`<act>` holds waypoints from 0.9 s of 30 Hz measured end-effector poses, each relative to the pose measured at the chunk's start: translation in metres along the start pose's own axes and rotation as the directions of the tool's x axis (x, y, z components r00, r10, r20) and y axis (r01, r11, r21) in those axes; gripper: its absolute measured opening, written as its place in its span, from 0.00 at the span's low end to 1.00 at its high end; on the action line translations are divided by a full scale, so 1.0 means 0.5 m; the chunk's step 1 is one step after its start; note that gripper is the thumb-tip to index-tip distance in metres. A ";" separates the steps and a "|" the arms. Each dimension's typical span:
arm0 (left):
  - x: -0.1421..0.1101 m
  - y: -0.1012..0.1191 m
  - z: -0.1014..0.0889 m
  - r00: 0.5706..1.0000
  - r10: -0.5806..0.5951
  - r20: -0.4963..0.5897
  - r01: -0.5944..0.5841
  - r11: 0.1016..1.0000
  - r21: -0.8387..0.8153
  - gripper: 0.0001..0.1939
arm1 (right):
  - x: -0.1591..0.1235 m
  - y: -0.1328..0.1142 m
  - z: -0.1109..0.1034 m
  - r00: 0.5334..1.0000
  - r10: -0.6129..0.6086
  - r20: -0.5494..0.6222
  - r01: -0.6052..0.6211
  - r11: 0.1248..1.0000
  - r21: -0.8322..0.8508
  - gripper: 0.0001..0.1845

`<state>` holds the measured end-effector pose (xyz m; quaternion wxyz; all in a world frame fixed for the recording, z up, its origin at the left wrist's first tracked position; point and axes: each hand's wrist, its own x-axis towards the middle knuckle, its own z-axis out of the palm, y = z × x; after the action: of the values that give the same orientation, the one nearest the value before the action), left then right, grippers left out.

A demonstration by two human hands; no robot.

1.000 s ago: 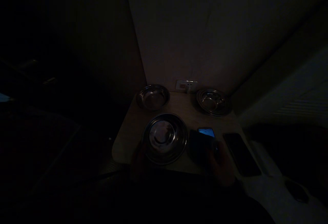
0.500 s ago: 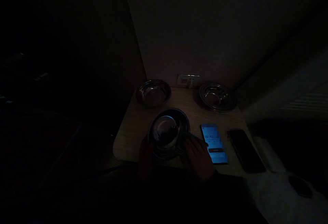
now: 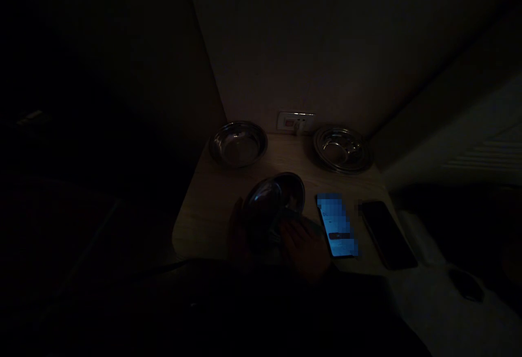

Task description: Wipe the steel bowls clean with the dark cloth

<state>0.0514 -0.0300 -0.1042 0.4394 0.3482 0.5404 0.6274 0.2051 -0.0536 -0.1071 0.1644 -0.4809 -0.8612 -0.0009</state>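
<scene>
A shiny metal bowl (image 3: pixel 267 198) is tilted in dim light near the front of the small wooden table (image 3: pixel 204 210). My left hand (image 3: pixel 237 234) grips its left side, the fingers partly lost in the dark. Against the inside of the bowl, my right hand (image 3: pixel 304 245) presses a dark, greenish cloth (image 3: pixel 299 218), fingers closed over it. Just right of that hand lies a phone with a lit blue screen (image 3: pixel 337 226).
At the back left stands another metal bowl (image 3: pixel 238 145); stacked metal bowls (image 3: pixel 342 150) stand back right. A wall socket (image 3: pixel 296 122) holds a plug. A dark phone (image 3: pixel 389 234) lies at the table's right edge, with a dark oval object (image 3: pixel 465 284) beyond on a pale surface.
The bowl in my hands has tipped more steeply, its opening turned toward the right. My right hand and the cloth have shifted slightly left. The view has moved a little.
</scene>
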 end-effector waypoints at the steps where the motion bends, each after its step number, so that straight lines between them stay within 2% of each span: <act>1: -0.001 0.003 0.001 1.000 -0.017 0.024 0.016 0.999 0.038 0.27 | 0.002 -0.003 0.004 1.000 -0.008 -0.002 0.008 1.000 0.028 0.21; 4: 0.004 0.019 0.007 0.998 -0.061 -0.013 0.063 0.981 0.186 0.27 | 0.012 -0.024 0.011 1.000 0.006 -0.007 -0.004 0.983 0.185 0.22; 7: 0.008 0.036 0.014 0.997 -0.024 -0.069 0.051 0.907 0.419 0.27 | 0.026 -0.056 0.010 0.997 0.072 0.024 -0.075 0.912 0.403 0.25; 10: 0.004 0.047 0.024 0.998 0.026 -0.057 0.006 0.866 0.500 0.25 | 0.035 -0.070 0.012 0.994 0.092 0.052 -0.105 0.843 0.527 0.26; 13: -0.001 0.054 0.027 0.990 0.110 -0.084 -0.061 0.895 0.442 0.24 | 0.034 -0.040 0.013 0.999 0.021 0.043 -0.038 0.897 0.440 0.24; 15: 0.003 0.056 0.021 0.996 0.079 -0.048 -0.051 0.905 0.422 0.23 | 0.032 -0.003 0.007 0.997 -0.051 0.052 0.033 0.950 0.310 0.20; 18: 0.015 0.051 0.006 0.999 0.034 0.025 -0.042 0.886 0.462 0.22 | 0.033 0.036 -0.011 0.991 -0.099 0.086 0.082 0.980 0.183 0.16; 20: 0.020 0.045 0.001 0.999 0.030 0.038 -0.046 0.848 0.527 0.26 | 0.038 0.027 -0.017 0.993 -0.057 0.103 0.035 0.979 0.199 0.16; 24: 0.020 0.037 0.004 0.997 0.063 -0.051 -0.012 0.733 0.680 0.26 | 0.045 -0.035 -0.006 0.989 0.079 0.126 -0.121 0.918 0.379 0.23; 27: 0.021 0.036 0.002 0.997 0.070 -0.008 -0.045 0.726 0.686 0.25 | 0.042 -0.035 0.001 0.993 0.068 0.099 -0.103 0.908 0.406 0.23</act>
<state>0.0450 -0.0203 -0.0867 0.2510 0.4917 0.7300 0.4030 0.1802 -0.0455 -0.0990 0.2257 -0.4726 -0.8264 0.2069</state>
